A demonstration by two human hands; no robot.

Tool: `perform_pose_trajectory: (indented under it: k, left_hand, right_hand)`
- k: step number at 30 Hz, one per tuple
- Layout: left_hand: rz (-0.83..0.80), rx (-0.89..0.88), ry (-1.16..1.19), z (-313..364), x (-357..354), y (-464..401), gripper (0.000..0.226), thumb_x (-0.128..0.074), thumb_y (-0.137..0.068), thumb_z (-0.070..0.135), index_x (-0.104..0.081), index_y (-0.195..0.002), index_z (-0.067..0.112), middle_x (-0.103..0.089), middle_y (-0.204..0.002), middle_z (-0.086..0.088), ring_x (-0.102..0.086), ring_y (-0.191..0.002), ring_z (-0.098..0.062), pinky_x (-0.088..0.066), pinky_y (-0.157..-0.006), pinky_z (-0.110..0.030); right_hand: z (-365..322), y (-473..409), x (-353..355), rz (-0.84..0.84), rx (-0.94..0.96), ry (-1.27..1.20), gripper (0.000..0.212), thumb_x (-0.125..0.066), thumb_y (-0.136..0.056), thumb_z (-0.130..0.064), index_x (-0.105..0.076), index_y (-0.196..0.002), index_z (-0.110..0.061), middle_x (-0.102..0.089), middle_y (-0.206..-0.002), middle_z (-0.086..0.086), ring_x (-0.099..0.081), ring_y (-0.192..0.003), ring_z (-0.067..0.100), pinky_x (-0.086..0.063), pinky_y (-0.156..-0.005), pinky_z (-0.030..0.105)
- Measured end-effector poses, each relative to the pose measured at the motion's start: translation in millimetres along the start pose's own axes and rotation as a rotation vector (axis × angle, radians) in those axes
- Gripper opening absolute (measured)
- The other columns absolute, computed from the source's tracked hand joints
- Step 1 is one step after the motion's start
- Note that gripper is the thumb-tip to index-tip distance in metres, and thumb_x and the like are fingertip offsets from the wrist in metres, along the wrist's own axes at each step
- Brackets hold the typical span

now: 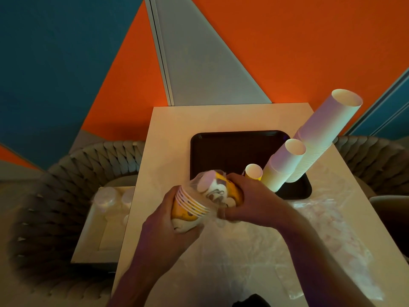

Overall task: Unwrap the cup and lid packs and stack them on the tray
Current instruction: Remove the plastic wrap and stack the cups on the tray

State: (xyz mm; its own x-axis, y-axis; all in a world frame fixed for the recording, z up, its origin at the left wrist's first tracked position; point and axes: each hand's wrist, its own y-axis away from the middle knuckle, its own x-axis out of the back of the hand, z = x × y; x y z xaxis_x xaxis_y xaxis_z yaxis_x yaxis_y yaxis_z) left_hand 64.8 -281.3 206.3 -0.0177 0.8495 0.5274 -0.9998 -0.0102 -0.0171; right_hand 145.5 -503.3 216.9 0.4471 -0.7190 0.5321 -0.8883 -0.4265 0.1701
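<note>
Yellow cup pack (199, 200) in clear wrap is held just in front of the black tray (234, 151). Left hand (174, 229) curls round its rim end, right hand (247, 200) grips the other end. Three loose cup stacks (285, 165) stand on the tray's right side.
</note>
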Motion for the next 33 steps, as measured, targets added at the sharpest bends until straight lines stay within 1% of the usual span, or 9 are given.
perform_pose_trajectory:
  k: [4,9,12,15,17,20,23,28,33]
  left_hand:
    - [0.005,-0.008,-0.012,0.9,-1.0,1.3,0.077,-0.087,-0.07,0.04,-0.034,-0.117,0.071,-0.053,-0.112,0.046,-0.057,-0.102,0.016,-0.047,-0.073,-0.002]
    - [0.047,0.004,-0.001,3.7,2.2,1.7,0.073,-0.082,-0.066,0.052,-0.032,-0.114,0.073,-0.05,-0.109,0.051,-0.054,-0.102,0.02,-0.044,-0.074,0.001]
    - [0.054,0.006,-0.016,-0.1,2.7,2.3,0.076,-0.085,-0.067,0.046,-0.032,-0.115,0.072,-0.053,-0.108,0.047,-0.054,-0.102,0.019,-0.046,-0.073,0.0]
    - [0.056,0.023,-0.02,-4.7,3.6,4.6,0.075,-0.087,-0.069,0.04,-0.035,-0.116,0.066,-0.057,-0.108,0.036,-0.054,-0.103,0.019,-0.046,-0.074,0.0]
    - [0.053,0.028,-0.019,-5.7,3.6,6.2,0.075,-0.087,-0.069,0.038,-0.035,-0.116,0.064,-0.057,-0.109,0.033,-0.054,-0.103,0.02,-0.046,-0.074,0.0]
    - [0.047,0.031,-0.011,-5.7,3.4,7.2,0.074,-0.087,-0.07,0.038,-0.035,-0.115,0.065,-0.057,-0.107,0.035,-0.054,-0.102,0.02,-0.046,-0.073,0.0]
    - [0.039,0.035,-0.005,-4.8,4.1,7.6,0.073,-0.087,-0.07,0.038,-0.036,-0.115,0.066,-0.058,-0.106,0.034,-0.055,-0.102,0.018,-0.046,-0.073,0.0]
    - [0.039,0.058,0.017,-3.5,6.7,8.6,0.068,-0.077,-0.062,0.056,-0.037,-0.117,0.064,-0.058,-0.107,0.035,-0.055,-0.102,0.019,-0.047,-0.073,-0.001]
    - [0.036,0.059,0.011,-8.3,7.5,10.5,0.071,-0.083,-0.067,0.047,-0.036,-0.117,0.065,-0.058,-0.106,0.039,-0.056,-0.101,0.018,-0.048,-0.073,-0.002]
  right_hand:
    - [9.0,-2.9,-17.1,0.032,0.047,-0.022,0.052,-0.085,-0.074,-0.031,-0.057,-0.118,-0.028,-0.07,-0.097,-0.012,-0.069,-0.088,0.005,-0.059,-0.075,0.033]
    - [27.5,0.7,-28.4,0.083,0.008,-0.048,0.06,-0.077,-0.07,-0.037,-0.05,-0.122,-0.026,-0.064,-0.099,-0.011,-0.064,-0.084,0.005,-0.057,-0.068,0.032]
    - [47.0,-2.6,-25.5,0.242,-0.047,-0.031,0.052,-0.074,-0.075,-0.035,-0.045,-0.118,-0.027,-0.052,-0.111,-0.003,-0.057,-0.089,0.003,-0.053,-0.072,0.029]
    - [59.1,-6.1,-14.2,0.437,-0.053,-0.058,0.062,-0.078,-0.082,-0.033,-0.042,-0.133,-0.023,-0.042,-0.12,-0.004,-0.055,-0.101,0.006,-0.056,-0.087,0.048]
    - [61.7,-10.2,-2.9,0.557,-0.064,-0.05,0.067,-0.079,-0.085,-0.029,-0.041,-0.138,-0.015,-0.042,-0.12,-0.003,-0.055,-0.101,0.007,-0.053,-0.092,0.051]
    - [63.1,-15.8,11.9,0.684,-0.017,-0.095,0.067,-0.084,-0.079,-0.031,-0.042,-0.13,-0.024,-0.053,-0.12,0.001,-0.061,-0.105,0.021,-0.054,-0.09,0.052]
    - [64.1,-18.8,17.8,0.728,0.022,-0.085,0.07,-0.087,-0.076,-0.021,-0.034,-0.12,-0.037,-0.054,-0.117,0.004,-0.062,-0.104,0.024,-0.056,-0.083,0.047]
    - [71.4,-27.8,12.9,0.744,-0.004,0.037,0.065,-0.085,-0.079,-0.025,-0.04,-0.125,-0.027,-0.05,-0.119,-0.003,-0.059,-0.101,0.023,-0.056,-0.078,0.053]
    - [75.1,-37.4,10.5,0.76,-0.035,0.105,0.058,-0.085,-0.08,-0.032,-0.042,-0.119,-0.031,-0.052,-0.119,-0.001,-0.057,-0.101,0.022,-0.056,-0.077,0.052]
